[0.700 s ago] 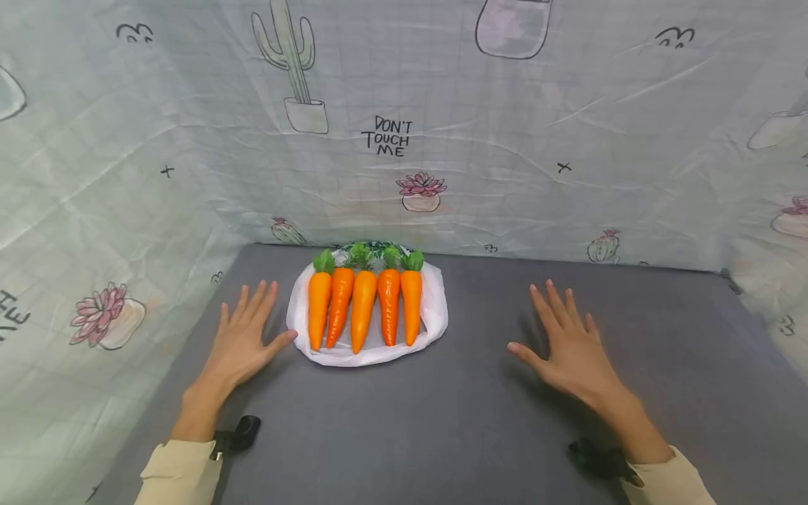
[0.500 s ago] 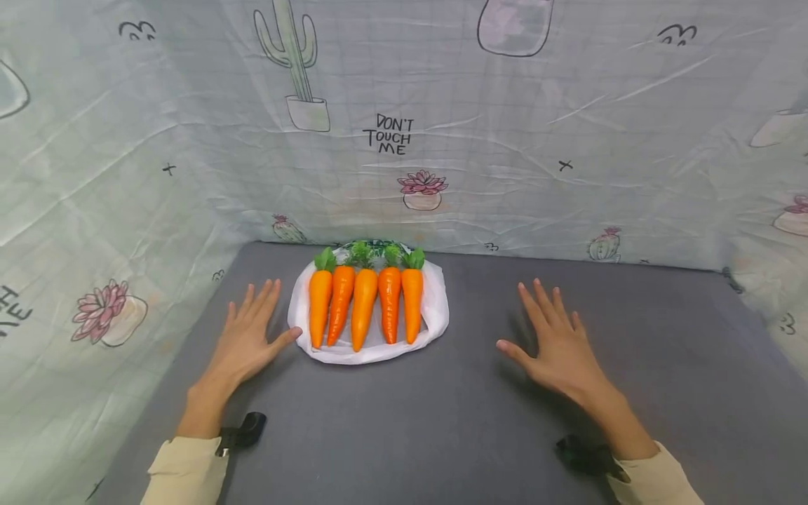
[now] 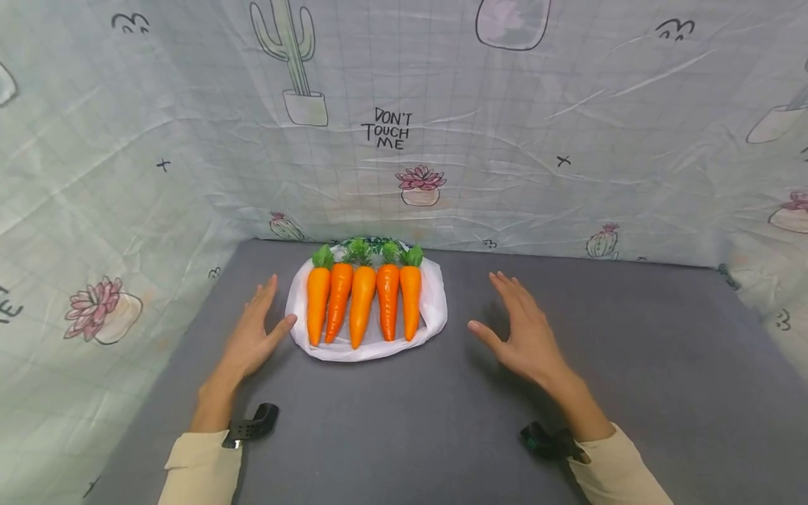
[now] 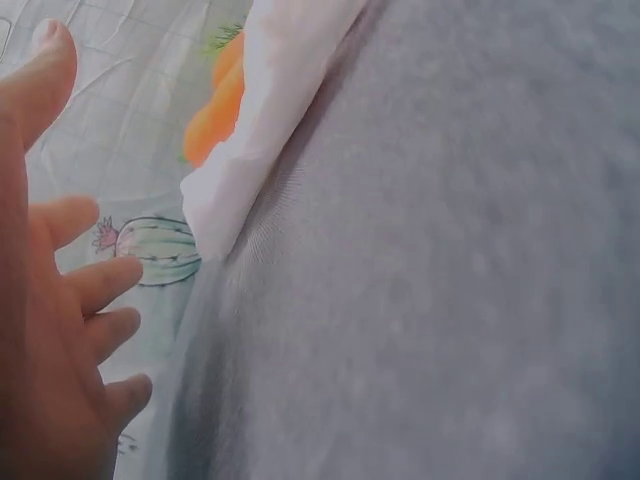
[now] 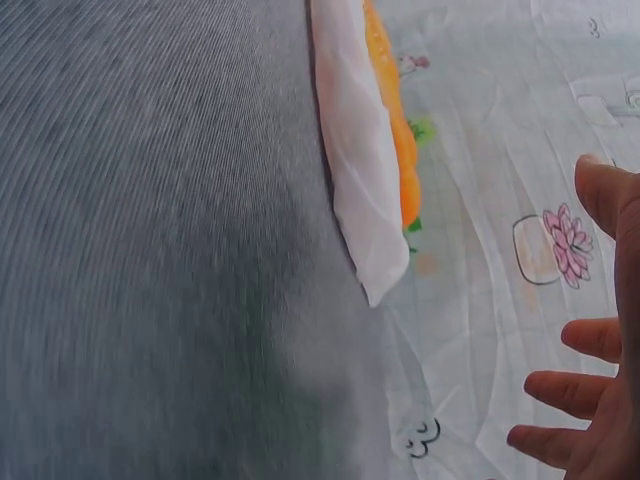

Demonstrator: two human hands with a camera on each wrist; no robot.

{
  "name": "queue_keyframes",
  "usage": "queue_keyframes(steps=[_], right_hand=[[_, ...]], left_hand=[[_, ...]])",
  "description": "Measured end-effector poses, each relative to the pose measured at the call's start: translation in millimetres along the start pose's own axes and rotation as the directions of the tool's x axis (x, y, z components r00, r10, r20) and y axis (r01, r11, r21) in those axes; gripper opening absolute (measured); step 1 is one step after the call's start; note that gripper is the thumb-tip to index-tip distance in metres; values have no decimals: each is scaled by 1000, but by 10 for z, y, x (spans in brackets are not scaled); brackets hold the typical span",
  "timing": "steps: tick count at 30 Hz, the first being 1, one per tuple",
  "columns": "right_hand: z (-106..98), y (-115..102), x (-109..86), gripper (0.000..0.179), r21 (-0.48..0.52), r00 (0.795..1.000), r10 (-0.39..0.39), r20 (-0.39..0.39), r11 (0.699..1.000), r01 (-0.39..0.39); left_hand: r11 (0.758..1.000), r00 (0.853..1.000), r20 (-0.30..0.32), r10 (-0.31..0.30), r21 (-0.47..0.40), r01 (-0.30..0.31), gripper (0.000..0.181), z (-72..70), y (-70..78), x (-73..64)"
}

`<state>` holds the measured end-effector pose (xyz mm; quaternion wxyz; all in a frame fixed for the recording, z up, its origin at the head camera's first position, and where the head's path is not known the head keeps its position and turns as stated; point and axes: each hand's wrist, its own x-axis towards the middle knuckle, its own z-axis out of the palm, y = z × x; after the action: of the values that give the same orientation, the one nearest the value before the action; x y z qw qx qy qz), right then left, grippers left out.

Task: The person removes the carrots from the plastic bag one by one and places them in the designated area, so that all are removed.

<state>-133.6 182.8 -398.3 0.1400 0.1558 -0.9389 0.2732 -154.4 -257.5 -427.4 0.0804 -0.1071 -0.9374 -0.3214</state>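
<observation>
Several orange carrots (image 3: pixel 362 305) with green tops lie side by side on a white plastic bag (image 3: pixel 434 298) whose rim is rolled up around them. Just left of the bag is my left hand (image 3: pixel 249 340), fingers extended, its thumb near the bag's edge; whether it touches cannot be told. My right hand (image 3: pixel 527 340) hovers to the right of the bag, apart from it, with fingers straight and thumb spread. Neither hand holds anything. In the left wrist view the bag's rim (image 4: pixel 265 120) hides most of the carrots, as does the rim (image 5: pixel 355 150) in the right wrist view.
A grey cloth-covered table (image 3: pixel 391 435) lies under both hands. Behind it and on the left hangs a pale curtain (image 3: pixel 505 140) printed with cacti and lettering. Each wrist carries a black strap-on camera, such as the right one (image 3: pixel 546 442).
My right hand has moved left toward the bag. The left hand has shifted slightly and turned, its fingers now closer together. Bag and carrots stay in place.
</observation>
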Motion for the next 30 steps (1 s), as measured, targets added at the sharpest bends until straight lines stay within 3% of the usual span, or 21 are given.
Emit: queue_keyframes(steps=[6, 12, 18, 23, 30], right_hand=[[132, -102, 87, 77, 62, 1000, -3, -16, 998, 4], [219, -181, 154, 63, 199, 994, 25, -107, 980, -3], [346, -299, 266, 54, 309, 992, 26, -124, 951, 14], [480, -408, 346, 48, 324, 990, 49, -133, 946, -3], [645, -515, 444, 45, 303, 990, 104, -99, 950, -70]], left_hand=[[997, 997, -75, 36, -59, -40, 70, 46, -66, 42], [998, 997, -77, 5, -56, -9, 69, 144, -91, 59], [995, 996, -87, -30, -94, 21, 63, 169, -119, 47], [997, 993, -108, -36, -68, 29, 60, 187, -153, 60], [998, 988, -153, 3, -54, -12, 50, 252, -193, 60]])
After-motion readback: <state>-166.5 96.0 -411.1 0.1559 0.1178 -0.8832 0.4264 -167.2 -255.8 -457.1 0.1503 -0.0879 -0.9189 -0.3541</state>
